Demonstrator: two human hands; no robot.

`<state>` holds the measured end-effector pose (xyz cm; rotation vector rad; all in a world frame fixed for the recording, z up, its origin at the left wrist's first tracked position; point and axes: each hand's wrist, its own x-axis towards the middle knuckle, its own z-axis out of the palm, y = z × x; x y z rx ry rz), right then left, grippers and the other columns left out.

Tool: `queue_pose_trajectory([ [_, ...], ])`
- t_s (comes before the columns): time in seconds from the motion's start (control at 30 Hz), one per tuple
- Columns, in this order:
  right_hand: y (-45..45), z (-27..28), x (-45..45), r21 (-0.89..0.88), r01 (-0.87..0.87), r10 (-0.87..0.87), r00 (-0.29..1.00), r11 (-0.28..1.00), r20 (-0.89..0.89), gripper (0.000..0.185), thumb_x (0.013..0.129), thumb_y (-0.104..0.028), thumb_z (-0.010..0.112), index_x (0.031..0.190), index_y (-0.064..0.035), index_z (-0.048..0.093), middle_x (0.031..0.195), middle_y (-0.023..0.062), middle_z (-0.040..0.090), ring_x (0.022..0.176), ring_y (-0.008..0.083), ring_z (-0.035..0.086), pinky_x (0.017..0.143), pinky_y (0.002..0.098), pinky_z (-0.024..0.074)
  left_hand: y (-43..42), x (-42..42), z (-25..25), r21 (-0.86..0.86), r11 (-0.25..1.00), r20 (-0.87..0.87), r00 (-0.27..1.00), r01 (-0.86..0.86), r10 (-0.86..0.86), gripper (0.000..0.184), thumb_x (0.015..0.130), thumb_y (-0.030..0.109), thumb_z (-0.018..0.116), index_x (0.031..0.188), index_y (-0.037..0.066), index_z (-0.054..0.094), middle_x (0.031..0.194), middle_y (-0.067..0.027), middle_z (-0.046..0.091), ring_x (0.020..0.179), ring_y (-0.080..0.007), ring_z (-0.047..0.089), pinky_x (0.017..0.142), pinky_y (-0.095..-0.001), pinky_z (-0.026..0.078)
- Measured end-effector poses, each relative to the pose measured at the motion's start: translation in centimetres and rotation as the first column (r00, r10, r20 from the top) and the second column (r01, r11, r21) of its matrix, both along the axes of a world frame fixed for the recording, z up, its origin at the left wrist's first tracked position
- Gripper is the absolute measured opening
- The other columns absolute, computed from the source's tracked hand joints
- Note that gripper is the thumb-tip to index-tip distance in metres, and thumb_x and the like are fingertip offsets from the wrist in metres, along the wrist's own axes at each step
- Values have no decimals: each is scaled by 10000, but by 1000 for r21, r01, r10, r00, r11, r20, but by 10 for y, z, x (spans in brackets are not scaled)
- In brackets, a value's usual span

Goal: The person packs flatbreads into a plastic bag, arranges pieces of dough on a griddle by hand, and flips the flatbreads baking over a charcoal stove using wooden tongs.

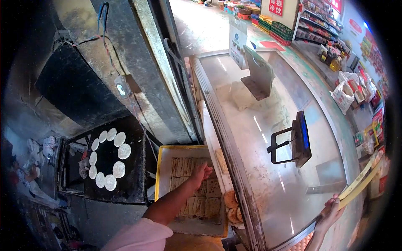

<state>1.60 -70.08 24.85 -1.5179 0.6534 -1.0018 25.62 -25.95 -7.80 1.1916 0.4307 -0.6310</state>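
Observation:
My left hand [203, 171] is above a yellow-rimmed tray [158, 178], at the end of a bare forearm with a pink sleeve. Its fingers are curled together, and whatever they may hold is too small to make out. Rows of flat, browned dough pieces [211, 205] lie in the tray under the hand and arm. At the lower right, my right hand [331, 206] is closed around the near end of long yellow tongs [362, 180], whose two arms point up and right beside the glass counter's corner.
A glass-topped counter [268, 184] carries a tablet-like screen [300, 140] and a metal stand [257, 77]. Round browned flatbreads [231, 201] lie along its left side. Pale dough rounds [119, 169] ring a black griddle [134, 167] at left. Goods shelves [320, 23] stand behind.

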Motion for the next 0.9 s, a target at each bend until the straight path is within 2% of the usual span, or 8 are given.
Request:
queue_pose_trajectory([
  [0.17, 4, 1, 6, -17, 19, -18, 1000, 1000, 25, 303, 964, -230, 568, 1166, -17, 490, 962, 32, 544, 774, 79, 489, 677, 233, 396, -8, 19, 11, -97, 985, 77, 987, 145, -138, 296, 982, 365, 536, 956, 74, 582, 922, -53, 643, 656, -139, 551, 598, -290, 458],
  [0.23, -1, -4, 1, -47, 37, -37, 999, 998, -2, 310, 963, -237, 569, 1169, -19, 491, 957, 32, 544, 777, 83, 491, 682, 236, 396, -31, 20, 60, 106, 993, 111, 993, -60, 48, 252, 983, 313, 536, 1064, 75, 560, 891, -44, 633, 647, -140, 556, 596, -304, 476],
  [0.3, -17, -15, -13, 7, -64, 64, 998, 998, 10, 319, 961, -239, 568, 1177, -17, 491, 990, 46, 554, 792, 92, 497, 696, 242, 401, -26, 36, 66, 143, 982, 157, 976, 127, -149, 246, 984, 277, 532, 1135, 83, 531, 897, -42, 623, 723, -151, 605, 611, -315, 502],
  [0.4, 7, 4, 3, -76, -12, 10, 1000, 997, -26, 417, 968, -287, 568, 1279, -28, 468, 1035, 39, 565, 821, 96, 503, 721, 253, 415, -49, 72, 43, 139, 986, 43, 994, 94, -101, 207, 997, 274, 498, 1078, 91, 553, 916, -43, 618, 786, -160, 606, 636, -325, 503],
  [0.5, 9, 6, 6, -92, -1, -4, 999, 996, -49, 472, 969, -303, 557, 1335, -29, 440, 1044, 37, 560, 817, 97, 503, 712, 252, 420, -63, 104, 50, 85, 981, 235, 953, 175, -191, 208, 992, 289, 488, 1043, 103, 568, 943, -46, 608, 820, -168, 585, 636, -329, 486],
  [0.67, 8, 8, 5, -121, -14, 2, 995, 993, -100, 552, 947, -315, 570, 1381, -22, 395, 1053, 44, 550, 834, 98, 500, 708, 237, 409, -88, 155, 59, 243, 930, 197, 925, 277, -326, 318, 960, 253, 529, 1254, 133, 518, 1146, -55, 609, 953, -192, 620, 788, -331, 491],
  [0.83, 8, 3, 7, -104, 35, -43, 996, 994, -83, 638, 929, -335, 580, 1427, -13, 345, 1068, 61, 536, 872, 100, 485, 721, 227, 395, -81, 225, 25, -44, 975, 354, 916, 218, -189, 334, 922, 261, 573, 1226, 129, 537, 1126, -49, 615, 942, -204, 620, 772, -329, 493],
  [0.9, 7, 3, 3, -131, -48, 39, 997, 990, -71, 578, 960, -339, 545, 1420, -42, 359, 1117, 60, 520, 915, 118, 484, 793, 244, 402, -81, 259, 25, -140, 963, 407, 900, 230, -156, 350, 909, 284, 589, 1218, 126, 543, 1118, -50, 618, 939, -205, 620, 775, -330, 491],
])
